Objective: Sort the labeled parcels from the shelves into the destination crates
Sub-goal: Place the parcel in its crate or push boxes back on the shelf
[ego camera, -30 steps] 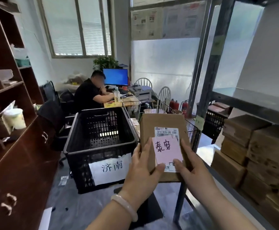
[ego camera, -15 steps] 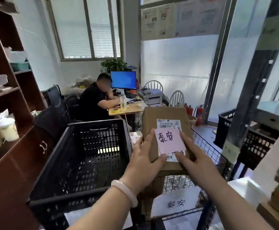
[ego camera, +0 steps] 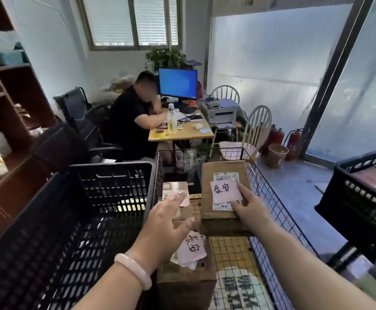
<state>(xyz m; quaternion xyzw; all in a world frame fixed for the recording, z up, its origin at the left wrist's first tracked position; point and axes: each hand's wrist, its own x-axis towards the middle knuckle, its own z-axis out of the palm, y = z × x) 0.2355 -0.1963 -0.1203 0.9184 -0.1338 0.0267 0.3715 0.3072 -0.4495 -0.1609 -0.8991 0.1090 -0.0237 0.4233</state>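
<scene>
A brown cardboard parcel (ego camera: 224, 175) with a white shipping label and a pink handwritten note hangs over the wire crate (ego camera: 278, 211). My right hand (ego camera: 249, 211) holds its near edge, thumb on the label. Beside it my left hand (ego camera: 167, 224) hovers with fingers spread, touching nothing, just left of the parcel. In the wire crate lie two other parcels: one with a pink note (ego camera: 187, 271) near me and one (ego camera: 174, 190) further back. A black plastic crate (ego camera: 75, 220) stands to the left of the wire crate.
Brown wooden shelving (ego camera: 8, 121) runs along the left. Another black crate (ego camera: 361, 198) with parcels sits at the right. Ahead, a person sits at a desk (ego camera: 182, 130) with a monitor, white chairs, a printer, fire extinguishers and a bin (ego camera: 276, 155).
I have stepped closer and look down into the crates. The parcel has moved forward and down over the wire crate. My left hand has let go of it.
</scene>
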